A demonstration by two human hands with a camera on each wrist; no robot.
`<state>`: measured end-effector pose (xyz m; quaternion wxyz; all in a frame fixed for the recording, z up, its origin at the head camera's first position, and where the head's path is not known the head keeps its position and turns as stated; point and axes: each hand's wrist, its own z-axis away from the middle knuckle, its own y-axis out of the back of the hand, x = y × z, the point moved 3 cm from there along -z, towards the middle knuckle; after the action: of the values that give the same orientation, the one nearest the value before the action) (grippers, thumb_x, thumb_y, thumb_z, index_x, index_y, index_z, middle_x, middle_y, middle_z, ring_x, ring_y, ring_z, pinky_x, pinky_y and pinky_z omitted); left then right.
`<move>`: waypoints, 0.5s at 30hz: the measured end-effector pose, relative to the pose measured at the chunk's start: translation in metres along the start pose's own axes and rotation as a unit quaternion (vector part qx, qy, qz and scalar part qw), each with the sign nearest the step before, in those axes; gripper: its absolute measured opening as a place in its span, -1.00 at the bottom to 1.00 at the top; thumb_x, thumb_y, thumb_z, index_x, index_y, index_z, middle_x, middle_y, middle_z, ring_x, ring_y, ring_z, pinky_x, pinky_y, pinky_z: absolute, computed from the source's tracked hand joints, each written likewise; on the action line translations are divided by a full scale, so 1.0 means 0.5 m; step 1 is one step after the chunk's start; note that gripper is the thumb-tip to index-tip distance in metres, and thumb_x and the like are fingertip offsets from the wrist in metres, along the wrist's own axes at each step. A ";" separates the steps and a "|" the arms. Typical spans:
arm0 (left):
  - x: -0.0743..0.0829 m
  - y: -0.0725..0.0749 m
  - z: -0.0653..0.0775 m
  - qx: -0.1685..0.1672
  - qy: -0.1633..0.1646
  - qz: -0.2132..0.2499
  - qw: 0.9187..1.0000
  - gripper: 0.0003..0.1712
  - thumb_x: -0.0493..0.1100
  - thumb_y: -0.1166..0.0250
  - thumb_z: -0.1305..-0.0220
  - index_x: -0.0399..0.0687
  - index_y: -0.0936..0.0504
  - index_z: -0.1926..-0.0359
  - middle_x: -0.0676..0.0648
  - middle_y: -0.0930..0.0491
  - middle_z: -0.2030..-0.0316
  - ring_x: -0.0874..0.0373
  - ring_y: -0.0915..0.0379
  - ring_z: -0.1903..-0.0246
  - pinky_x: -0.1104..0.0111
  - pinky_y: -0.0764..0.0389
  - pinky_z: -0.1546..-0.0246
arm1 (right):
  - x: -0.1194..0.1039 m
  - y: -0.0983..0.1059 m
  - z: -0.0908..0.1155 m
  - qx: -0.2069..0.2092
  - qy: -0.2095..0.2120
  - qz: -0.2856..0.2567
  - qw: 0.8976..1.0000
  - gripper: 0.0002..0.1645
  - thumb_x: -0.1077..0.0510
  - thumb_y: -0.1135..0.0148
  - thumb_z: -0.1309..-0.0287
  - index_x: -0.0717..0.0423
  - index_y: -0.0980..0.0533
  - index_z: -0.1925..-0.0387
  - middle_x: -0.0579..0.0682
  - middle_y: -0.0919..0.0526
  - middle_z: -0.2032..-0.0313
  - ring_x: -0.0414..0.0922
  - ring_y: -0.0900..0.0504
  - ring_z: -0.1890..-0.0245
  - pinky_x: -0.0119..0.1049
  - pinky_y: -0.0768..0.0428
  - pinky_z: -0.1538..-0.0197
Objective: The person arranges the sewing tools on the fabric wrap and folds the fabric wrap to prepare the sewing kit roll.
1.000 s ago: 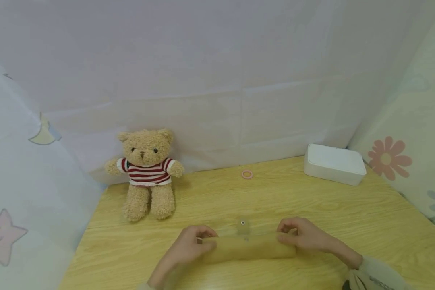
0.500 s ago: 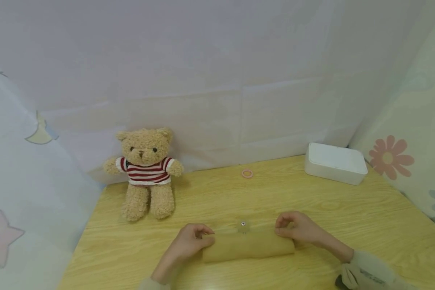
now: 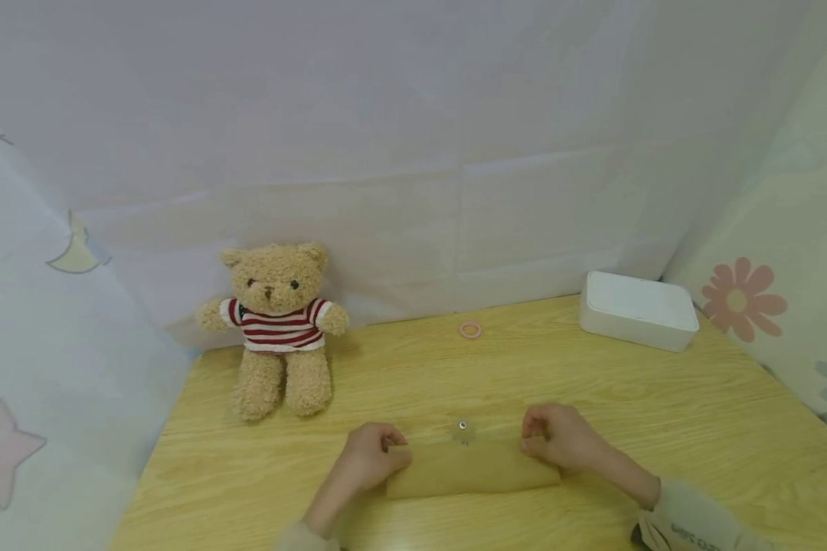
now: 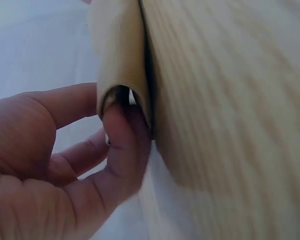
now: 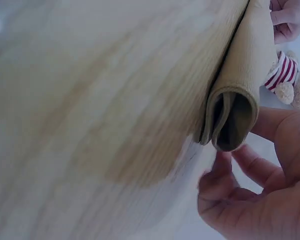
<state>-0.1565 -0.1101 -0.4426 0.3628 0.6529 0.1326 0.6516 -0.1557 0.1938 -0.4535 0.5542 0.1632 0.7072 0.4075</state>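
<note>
A tan folded pouch [image 3: 469, 471] lies across the near part of the table. A small tab with a metal snap [image 3: 462, 430] sticks out from the middle of its far edge. My left hand [image 3: 368, 458] pinches the pouch's left end. In the left wrist view, a fingertip of that hand is tucked into the end of the rolled layers. The right hand [image 3: 563, 440] holds the far right corner between thumb and fingers. Seen from the right wrist, the pouch's end [image 5: 235, 117] shows curled layers with a dark hollow, and fingers lie behind and below it.
A teddy bear [image 3: 276, 329] in a red-and-white striped shirt sits against the back wall at left. Near the back edge of the wooden table [image 3: 413, 375] lies a pink ring [image 3: 470, 330]. A white box [image 3: 637, 310] stands at the back right.
The pouch's fold has been turned, so a flatter, broader face shows and less of the snap tab is visible. Both hands stay at the ends, with only slight shifts.
</note>
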 end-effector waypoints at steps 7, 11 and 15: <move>0.038 -0.017 0.001 0.043 -0.070 -0.102 0.991 -0.80 -0.45 -0.29 0.06 -0.21 -0.65 0.34 -0.06 -0.52 0.45 0.14 -0.37 0.46 0.31 -0.47 0.45 | -0.045 -0.013 -0.010 0.053 0.110 0.035 0.992 -0.63 0.55 -0.28 0.20 0.03 -0.61 0.43 -0.16 -0.58 0.43 -0.31 -0.42 0.48 -0.44 -0.45 0.42; 0.069 -0.044 -0.002 0.030 -0.145 -0.117 0.982 -0.50 -0.66 -0.12 0.21 -0.18 -0.67 0.26 -0.09 -0.54 0.37 0.09 -0.44 0.36 0.30 -0.53 0.34 | -0.077 -0.030 -0.018 0.067 0.183 0.009 0.981 -0.49 0.65 -0.11 0.28 0.12 -0.65 0.34 -0.08 -0.67 0.34 -0.26 -0.53 0.42 -0.43 -0.54 0.38; 0.086 -0.069 -0.007 0.011 -0.169 -0.086 0.982 -0.58 -0.59 -0.18 0.16 -0.19 -0.69 0.25 -0.05 -0.60 0.36 0.18 -0.47 0.36 0.41 -0.52 0.33 | -0.093 -0.049 -0.027 0.051 0.197 -0.034 0.978 -0.58 0.59 -0.15 0.21 0.13 -0.66 0.35 -0.08 -0.68 0.37 -0.31 -0.54 0.41 -0.45 -0.56 0.37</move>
<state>-0.1443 -0.0570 -0.4327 0.4273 0.7440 0.1321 0.4965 -0.1470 0.1418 -0.4410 0.4086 0.0835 0.8275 0.3759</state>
